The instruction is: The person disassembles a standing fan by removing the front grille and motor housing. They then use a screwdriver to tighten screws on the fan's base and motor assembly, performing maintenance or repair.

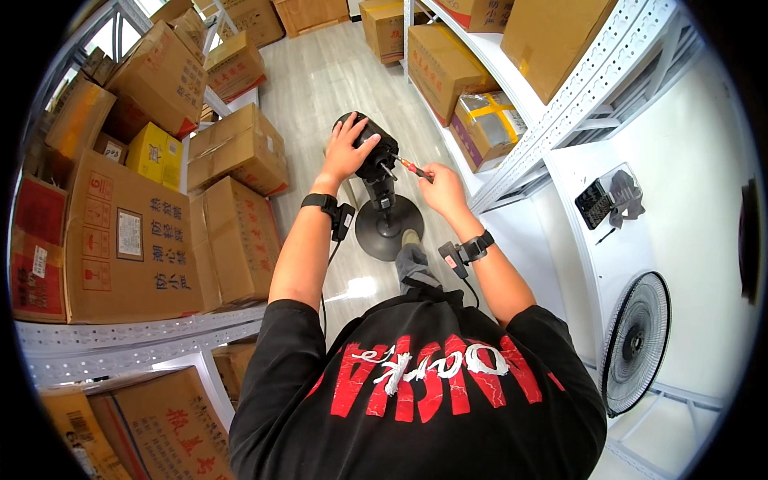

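Observation:
A black pedestal fan without its guard stands in front of me on a round base (390,230). My left hand (344,150) grips the top of its motor housing (373,128), fingers spread over it. A bare metal shaft sticks out of the housing toward me. In my right hand (445,190) is a screwdriver (413,168) with a red and dark handle. Its blade points up and left to the housing's right side; whether the tip sits in a screw is too small to tell. A strap with a small black device is on each wrist.
Cardboard boxes (240,148) crowd the left, with a yellow box (154,156) among them. White shelving (512,60) with more boxes rises at the right. A black fan guard (636,344) leans there, near a black slotted part (594,203) and grey cloth (626,198) on a white shelf.

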Action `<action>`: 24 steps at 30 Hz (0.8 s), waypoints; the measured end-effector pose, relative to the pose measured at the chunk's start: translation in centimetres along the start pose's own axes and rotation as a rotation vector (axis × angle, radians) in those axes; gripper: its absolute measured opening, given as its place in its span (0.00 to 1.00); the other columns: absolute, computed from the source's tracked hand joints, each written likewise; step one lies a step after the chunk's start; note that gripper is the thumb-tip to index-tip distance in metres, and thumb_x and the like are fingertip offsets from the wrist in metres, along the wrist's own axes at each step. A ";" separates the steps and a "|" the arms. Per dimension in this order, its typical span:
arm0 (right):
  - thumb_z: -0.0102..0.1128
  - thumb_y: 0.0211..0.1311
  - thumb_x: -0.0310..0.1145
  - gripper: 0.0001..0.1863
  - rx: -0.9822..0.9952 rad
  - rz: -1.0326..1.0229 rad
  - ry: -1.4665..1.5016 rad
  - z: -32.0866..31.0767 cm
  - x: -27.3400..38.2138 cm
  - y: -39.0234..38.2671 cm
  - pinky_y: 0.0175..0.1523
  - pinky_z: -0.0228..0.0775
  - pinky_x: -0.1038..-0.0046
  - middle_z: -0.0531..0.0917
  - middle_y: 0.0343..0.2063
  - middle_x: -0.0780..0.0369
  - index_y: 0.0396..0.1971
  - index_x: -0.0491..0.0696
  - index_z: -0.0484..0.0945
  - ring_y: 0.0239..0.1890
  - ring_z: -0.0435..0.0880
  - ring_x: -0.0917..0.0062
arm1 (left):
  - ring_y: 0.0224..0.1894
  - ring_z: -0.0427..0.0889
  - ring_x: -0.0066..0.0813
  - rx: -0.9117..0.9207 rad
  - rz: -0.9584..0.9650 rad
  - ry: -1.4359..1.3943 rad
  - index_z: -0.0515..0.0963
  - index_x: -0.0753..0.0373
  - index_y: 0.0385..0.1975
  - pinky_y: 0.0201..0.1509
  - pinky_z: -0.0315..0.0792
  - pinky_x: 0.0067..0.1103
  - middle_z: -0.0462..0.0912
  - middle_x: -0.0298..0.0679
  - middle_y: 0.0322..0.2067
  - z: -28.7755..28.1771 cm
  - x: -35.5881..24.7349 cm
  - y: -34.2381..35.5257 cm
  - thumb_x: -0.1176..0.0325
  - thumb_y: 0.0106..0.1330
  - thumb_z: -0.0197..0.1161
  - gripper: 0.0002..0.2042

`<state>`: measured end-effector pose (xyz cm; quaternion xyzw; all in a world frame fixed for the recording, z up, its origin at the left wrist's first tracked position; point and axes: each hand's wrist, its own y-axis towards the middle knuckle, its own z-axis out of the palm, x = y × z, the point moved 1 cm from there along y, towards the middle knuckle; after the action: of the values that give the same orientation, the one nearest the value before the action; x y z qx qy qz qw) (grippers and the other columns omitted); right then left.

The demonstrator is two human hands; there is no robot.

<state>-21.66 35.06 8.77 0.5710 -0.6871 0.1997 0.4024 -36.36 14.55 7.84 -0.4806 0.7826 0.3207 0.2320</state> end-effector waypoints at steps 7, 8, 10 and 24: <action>0.59 0.50 0.27 0.08 -0.079 -0.095 -0.049 -0.3 1.4 -0.6 0.42 0.73 0.59 0.80 0.31 0.52 0.32 0.42 0.79 0.36 0.81 0.55 | 0.71 0.51 0.54 -0.013 0.036 -0.003 0.74 0.50 0.59 0.72 0.51 0.38 0.60 0.38 0.69 0.7 0.3 0.2 0.45 0.61 0.62 0.28; 0.59 0.50 0.27 0.08 -0.082 -0.085 -0.046 -0.3 1.9 -0.6 0.42 0.73 0.59 0.80 0.31 0.51 0.32 0.42 0.79 0.36 0.80 0.55 | 0.71 0.51 0.55 -0.015 0.043 -0.006 0.73 0.51 0.59 0.72 0.51 0.38 0.61 0.38 0.69 0.5 0.4 0.1 0.46 0.61 0.62 0.28; 0.58 0.51 0.27 0.08 -0.099 -0.085 -0.035 -0.2 2.0 -0.4 0.42 0.73 0.58 0.80 0.31 0.51 0.32 0.42 0.79 0.35 0.80 0.55 | 0.71 0.52 0.56 -0.021 0.054 -0.004 0.73 0.52 0.59 0.72 0.51 0.39 0.61 0.40 0.68 0.2 0.3 0.0 0.46 0.61 0.62 0.28; 0.58 0.51 0.27 0.11 -0.073 -0.079 -0.046 -0.7 1.5 -0.6 0.40 0.73 0.62 0.81 0.32 0.51 0.36 0.42 0.79 0.35 0.81 0.57 | 0.71 0.51 0.54 0.018 0.010 0.041 0.72 0.52 0.61 0.73 0.50 0.39 0.59 0.40 0.69 0.1 -0.8 -0.2 0.49 0.63 0.61 0.27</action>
<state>-20.93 34.46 10.23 0.5870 -0.6799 0.1452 0.4149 -35.83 15.07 8.21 -0.4809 0.7926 0.3048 0.2184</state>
